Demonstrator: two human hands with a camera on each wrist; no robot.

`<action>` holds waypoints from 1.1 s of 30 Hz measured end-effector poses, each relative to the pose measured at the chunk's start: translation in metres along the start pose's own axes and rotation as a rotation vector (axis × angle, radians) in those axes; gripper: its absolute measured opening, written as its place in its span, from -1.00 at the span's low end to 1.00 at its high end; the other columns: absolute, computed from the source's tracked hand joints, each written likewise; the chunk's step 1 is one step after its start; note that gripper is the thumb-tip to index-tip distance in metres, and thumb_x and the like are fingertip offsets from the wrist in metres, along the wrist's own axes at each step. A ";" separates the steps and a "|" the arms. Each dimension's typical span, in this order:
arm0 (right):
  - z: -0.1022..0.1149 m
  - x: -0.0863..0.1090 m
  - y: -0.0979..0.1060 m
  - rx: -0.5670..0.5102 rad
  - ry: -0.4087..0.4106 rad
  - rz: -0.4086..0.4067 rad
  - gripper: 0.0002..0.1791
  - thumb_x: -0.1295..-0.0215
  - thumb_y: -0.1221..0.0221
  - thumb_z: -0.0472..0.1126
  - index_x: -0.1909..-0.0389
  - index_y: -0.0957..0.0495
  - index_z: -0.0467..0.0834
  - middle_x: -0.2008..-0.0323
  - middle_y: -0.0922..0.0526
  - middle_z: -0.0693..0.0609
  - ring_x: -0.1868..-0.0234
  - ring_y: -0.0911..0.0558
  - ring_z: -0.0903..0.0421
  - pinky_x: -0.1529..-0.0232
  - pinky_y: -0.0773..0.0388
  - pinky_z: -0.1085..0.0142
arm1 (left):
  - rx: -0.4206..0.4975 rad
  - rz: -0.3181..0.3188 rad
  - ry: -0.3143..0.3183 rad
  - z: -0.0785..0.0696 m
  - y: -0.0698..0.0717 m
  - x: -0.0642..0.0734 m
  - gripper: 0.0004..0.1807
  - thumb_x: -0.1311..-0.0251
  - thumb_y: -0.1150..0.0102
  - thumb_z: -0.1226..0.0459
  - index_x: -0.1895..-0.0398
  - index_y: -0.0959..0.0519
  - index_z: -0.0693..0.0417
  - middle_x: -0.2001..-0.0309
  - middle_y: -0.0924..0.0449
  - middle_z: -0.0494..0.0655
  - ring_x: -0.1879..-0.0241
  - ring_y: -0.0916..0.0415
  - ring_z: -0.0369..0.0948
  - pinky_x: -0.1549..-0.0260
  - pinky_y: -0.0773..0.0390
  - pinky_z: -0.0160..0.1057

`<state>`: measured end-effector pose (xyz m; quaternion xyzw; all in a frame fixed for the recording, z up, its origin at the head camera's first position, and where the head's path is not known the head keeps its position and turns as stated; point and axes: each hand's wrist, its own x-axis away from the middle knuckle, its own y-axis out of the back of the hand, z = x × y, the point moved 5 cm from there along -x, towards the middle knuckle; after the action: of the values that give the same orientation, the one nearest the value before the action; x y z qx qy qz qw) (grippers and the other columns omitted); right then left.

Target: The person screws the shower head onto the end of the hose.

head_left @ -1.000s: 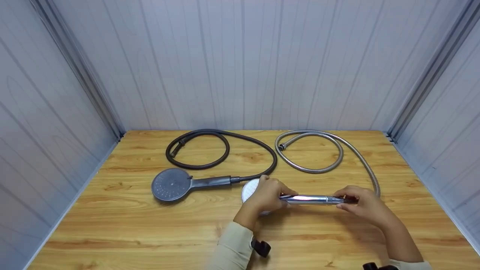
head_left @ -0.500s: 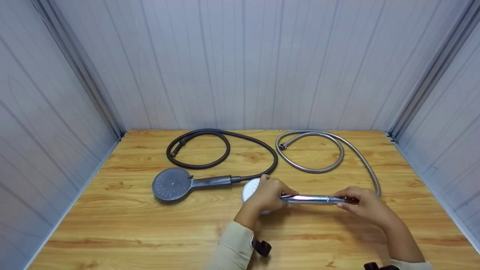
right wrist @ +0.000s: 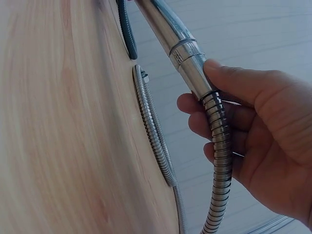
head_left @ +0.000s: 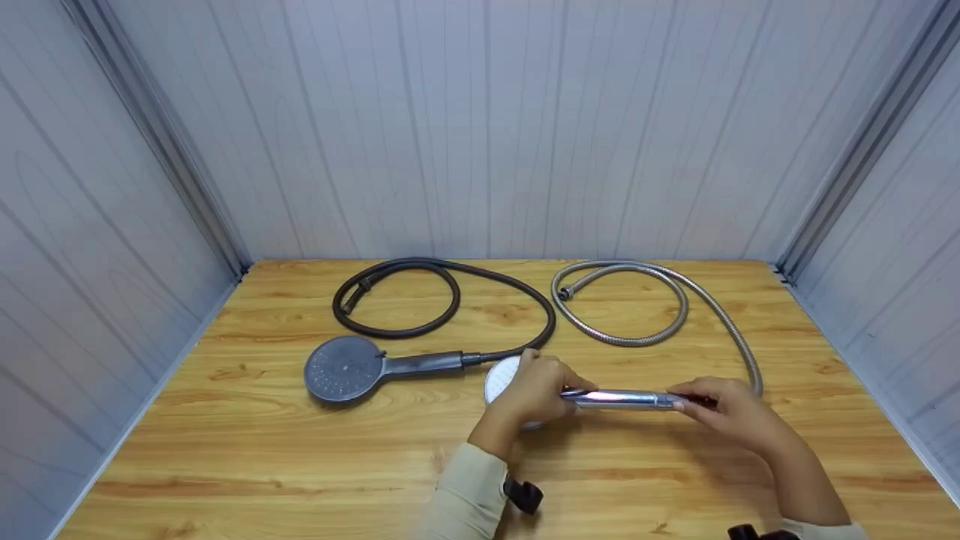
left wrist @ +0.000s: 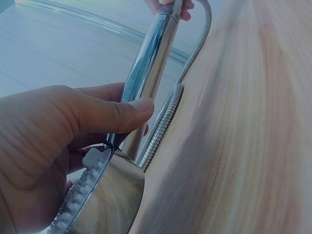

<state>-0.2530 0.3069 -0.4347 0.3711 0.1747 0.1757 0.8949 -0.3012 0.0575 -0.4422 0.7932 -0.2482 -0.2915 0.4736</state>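
A chrome hand shower (head_left: 619, 399) with a white face lies across the front right of the head view, slightly raised off the table. My left hand (head_left: 534, 391) grips its handle near the head, thumb along the near side in the left wrist view. With thumb and fingers, my right hand (head_left: 726, 409) pinches the smooth metal hose connector (right wrist: 196, 80) at the handle's end. The connector sits against the handle with a thin ring line between them. From it the ribbed silver hose (right wrist: 220, 161) runs down past my fingers; its far part lies coiled on the table.
Left of my hands lies a dark grey hand shower (head_left: 343, 369), joined to a black hose (head_left: 401, 334) looped behind it. The silver hose's free end (head_left: 565, 294) rests at the back right. White panel walls (head_left: 480, 135) enclose the wooden table (head_left: 300, 480) on three sides.
My right hand's thumb and fingers have shifted slightly around the hose connector, the thumb now nearer the handle. My left hand and the hand shower stay in place.
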 end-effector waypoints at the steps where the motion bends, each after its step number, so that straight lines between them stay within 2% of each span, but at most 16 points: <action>1: 0.001 0.000 0.000 -0.001 -0.007 0.002 -0.72 -0.37 -0.18 -0.22 0.00 -0.65 -0.26 0.21 -0.70 -0.02 0.38 -0.53 0.29 0.41 -0.50 0.36 | -0.001 0.000 0.000 0.000 0.000 0.000 -0.58 0.06 -0.46 0.31 0.09 -0.74 -0.28 0.22 -0.71 -0.42 0.22 -0.57 -0.51 -0.03 -0.17 -0.09; 6: -0.001 -0.001 0.000 0.007 -0.058 -0.010 -0.71 -0.36 -0.20 -0.15 0.01 -0.65 -0.22 0.16 -0.70 -0.03 0.28 -0.59 0.26 0.32 -0.55 0.35 | 0.005 0.006 0.009 0.002 -0.001 -0.001 -0.59 0.07 -0.47 0.30 0.09 -0.75 -0.29 0.22 -0.71 -0.43 0.22 -0.56 -0.51 0.00 -0.17 -0.11; 12: -0.002 -0.003 0.002 0.055 0.034 -0.120 -0.79 -0.19 -0.33 -0.30 0.13 -0.68 -0.13 0.23 -0.68 0.08 0.34 -0.56 0.26 0.34 -0.55 0.37 | 0.034 0.015 0.030 0.005 -0.002 0.000 -0.59 0.03 -0.47 0.27 0.07 -0.73 -0.30 0.21 -0.70 -0.44 0.25 -0.54 -0.54 0.05 -0.15 -0.17; 16: -0.001 -0.003 0.002 0.047 0.059 -0.143 -0.74 -0.12 -0.37 -0.36 0.15 -0.69 -0.12 0.21 -0.68 0.06 0.32 -0.57 0.25 0.33 -0.55 0.39 | 0.050 0.013 0.036 0.007 -0.002 0.001 -0.61 0.02 -0.48 0.25 0.06 -0.73 -0.29 0.20 -0.70 -0.43 0.24 -0.55 -0.54 0.08 -0.14 -0.19; 22: 0.000 -0.003 0.003 0.070 0.070 -0.157 -0.73 -0.09 -0.38 -0.38 0.16 -0.70 -0.10 0.22 -0.68 0.08 0.32 -0.57 0.25 0.33 -0.55 0.39 | 0.062 0.007 0.037 0.007 -0.002 0.000 -0.61 0.03 -0.48 0.26 0.08 -0.74 -0.28 0.21 -0.71 -0.43 0.24 -0.54 -0.54 0.05 -0.14 -0.18; 29: -0.001 -0.002 0.003 0.060 0.058 -0.146 -0.74 -0.12 -0.36 -0.38 0.15 -0.70 -0.10 0.23 -0.69 0.09 0.34 -0.57 0.25 0.35 -0.53 0.39 | 0.002 0.012 0.018 0.005 -0.001 -0.001 -0.60 0.03 -0.48 0.22 0.06 -0.72 -0.34 0.29 -0.72 -0.41 0.42 -0.50 -0.47 0.13 -0.15 -0.19; 33: -0.001 -0.002 0.002 0.049 0.043 -0.124 -0.75 -0.15 -0.34 -0.36 0.13 -0.70 -0.12 0.22 -0.69 0.08 0.34 -0.58 0.26 0.36 -0.54 0.38 | -0.007 0.013 0.016 0.005 -0.001 -0.001 -0.59 0.03 -0.48 0.22 0.06 -0.72 -0.35 0.25 -0.72 -0.42 0.35 -0.53 -0.48 0.10 -0.16 -0.18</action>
<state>-0.2558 0.3080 -0.4332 0.3774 0.2210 0.1235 0.8908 -0.3051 0.0555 -0.4444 0.7921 -0.2485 -0.2833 0.4801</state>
